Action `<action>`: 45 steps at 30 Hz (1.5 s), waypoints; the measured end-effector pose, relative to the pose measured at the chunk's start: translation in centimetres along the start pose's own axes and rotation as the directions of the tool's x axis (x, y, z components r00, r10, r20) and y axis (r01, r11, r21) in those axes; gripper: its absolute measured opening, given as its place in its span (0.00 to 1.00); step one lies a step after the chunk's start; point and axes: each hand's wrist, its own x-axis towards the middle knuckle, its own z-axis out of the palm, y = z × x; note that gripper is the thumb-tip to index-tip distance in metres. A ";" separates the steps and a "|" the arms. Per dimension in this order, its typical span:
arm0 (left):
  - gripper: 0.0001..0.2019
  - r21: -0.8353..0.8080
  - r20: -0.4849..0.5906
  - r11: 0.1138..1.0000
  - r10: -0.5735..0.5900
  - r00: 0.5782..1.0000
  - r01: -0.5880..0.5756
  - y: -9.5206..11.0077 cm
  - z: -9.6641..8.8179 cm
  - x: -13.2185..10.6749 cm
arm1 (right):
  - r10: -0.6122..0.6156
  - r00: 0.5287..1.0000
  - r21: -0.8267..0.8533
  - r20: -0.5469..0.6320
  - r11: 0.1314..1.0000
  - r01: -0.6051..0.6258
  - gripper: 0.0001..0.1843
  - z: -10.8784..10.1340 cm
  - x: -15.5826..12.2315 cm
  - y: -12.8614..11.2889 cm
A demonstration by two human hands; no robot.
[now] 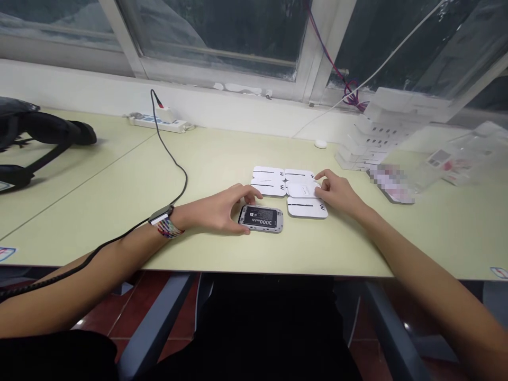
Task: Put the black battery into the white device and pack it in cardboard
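A small device (261,218) lies on the pale green table (222,159) with its back off, showing a black battery marked 3000mAh. My left hand (216,209) curls around its left end, thumb and fingers gripping it. Just right of it lie several white back covers (305,207) in a cluster. My right hand (335,190) rests on the cluster, fingertips pinching the edge of one white cover (304,189).
A black cable (174,164) runs from a white power strip (159,121) at the wall past my left wrist. Stacked white boxes (369,143) and clear plastic packaging (456,159) sit at the right. A black bag (27,137) lies far left.
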 end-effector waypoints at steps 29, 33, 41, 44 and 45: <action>0.48 -0.281 0.073 0.956 -0.067 0.995 0.085 1.3 -0.1 0.2 | -0.737 0.470 0.098 0.486 0.580 0.809 0.08 7.5 1.6 -13.8; 0.50 -0.283 0.062 0.954 -0.082 0.995 0.096 1.2 -0.2 0.1 | -0.714 0.489 0.076 0.501 0.599 0.797 0.07 7.4 1.7 -14.4; 0.48 -0.210 -0.015 0.978 -0.008 1.000 0.004 0.2 0.1 0.5 | -0.799 0.488 0.110 0.351 0.553 0.826 0.08 4.2 0.9 -14.7; 0.52 -0.190 -0.005 0.981 -0.040 0.999 0.039 0.4 0.1 0.5 | -0.813 0.512 0.085 0.277 0.551 0.830 0.05 2.2 0.0 -14.0; 0.53 -0.186 0.010 0.981 -0.058 0.998 0.059 0.5 0.1 0.5 | -0.812 0.523 0.072 0.259 0.557 0.828 0.04 1.6 -0.4 -13.6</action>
